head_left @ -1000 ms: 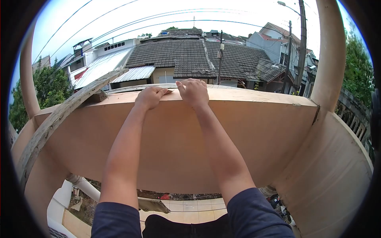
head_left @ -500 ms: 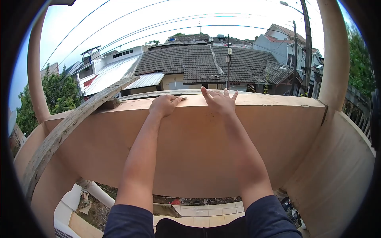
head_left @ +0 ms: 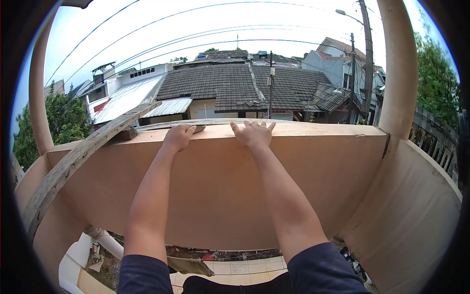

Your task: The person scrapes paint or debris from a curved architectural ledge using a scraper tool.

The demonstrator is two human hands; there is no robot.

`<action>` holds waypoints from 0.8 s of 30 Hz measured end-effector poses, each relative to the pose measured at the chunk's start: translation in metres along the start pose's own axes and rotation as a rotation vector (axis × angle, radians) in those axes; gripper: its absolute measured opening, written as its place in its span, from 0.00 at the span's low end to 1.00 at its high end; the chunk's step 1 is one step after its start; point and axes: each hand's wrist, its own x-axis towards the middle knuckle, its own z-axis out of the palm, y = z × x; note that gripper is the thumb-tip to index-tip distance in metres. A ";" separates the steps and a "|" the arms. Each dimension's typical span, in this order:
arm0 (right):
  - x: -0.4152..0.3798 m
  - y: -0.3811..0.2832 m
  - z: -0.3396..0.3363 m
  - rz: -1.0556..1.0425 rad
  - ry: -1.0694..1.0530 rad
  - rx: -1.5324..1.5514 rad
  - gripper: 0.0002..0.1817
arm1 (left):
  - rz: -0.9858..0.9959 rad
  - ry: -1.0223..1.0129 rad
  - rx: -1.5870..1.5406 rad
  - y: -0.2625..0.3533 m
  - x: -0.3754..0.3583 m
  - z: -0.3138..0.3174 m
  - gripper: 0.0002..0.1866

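Observation:
My left hand (head_left: 179, 137) is closed on a thin, flat, dark piece (head_left: 199, 129) whose end sticks out to the right of the fingers. What kind of thing it is, I cannot tell. Both hands are at the top of a peach-coloured parapet wall (head_left: 215, 191). To the right, my right hand (head_left: 253, 134) rests palm down on the ledge with its fingers spread, holding nothing. Small dark specks mark the wall face just below it.
A long weathered wooden plank (head_left: 83, 159) slants over the ledge at the left, beside a small wood block (head_left: 126, 134). Round pillars (head_left: 397, 73) rise at both ends. Beyond lie tiled roofs (head_left: 205, 81) and overhead wires. Beneath the wall, a tiled floor (head_left: 235, 268) shows far below.
My left hand has shifted left along the ledge with the flat piece, which shows more now. My right hand's raised fingers have come down onto the ledge. The view has turned slightly right.

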 end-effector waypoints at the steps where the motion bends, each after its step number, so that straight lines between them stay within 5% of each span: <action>1: -0.001 0.001 0.001 -0.006 0.024 -0.013 0.46 | -0.094 -0.008 -0.009 -0.005 0.004 0.002 0.18; 6: -0.005 0.001 0.002 -0.022 0.062 -0.042 0.45 | 0.119 -0.051 -0.069 0.036 -0.011 0.001 0.19; 9: -0.005 0.000 -0.001 -0.018 0.041 -0.029 0.47 | 0.085 -0.097 -0.113 0.037 -0.020 -0.005 0.19; 10: -0.004 0.001 0.000 -0.015 0.029 -0.020 0.49 | 0.151 0.011 -0.133 0.023 -0.018 0.000 0.20; 13: -0.001 0.002 0.002 -0.011 0.023 0.010 0.53 | -0.068 0.018 -0.047 -0.003 -0.012 -0.002 0.21; 17: 0.002 0.000 0.003 0.004 0.051 0.014 0.55 | 0.018 0.156 -0.006 -0.004 -0.021 0.013 0.21; 24: 0.001 0.002 0.009 0.015 0.083 0.032 0.56 | -0.073 -0.016 -0.013 0.008 -0.017 -0.012 0.19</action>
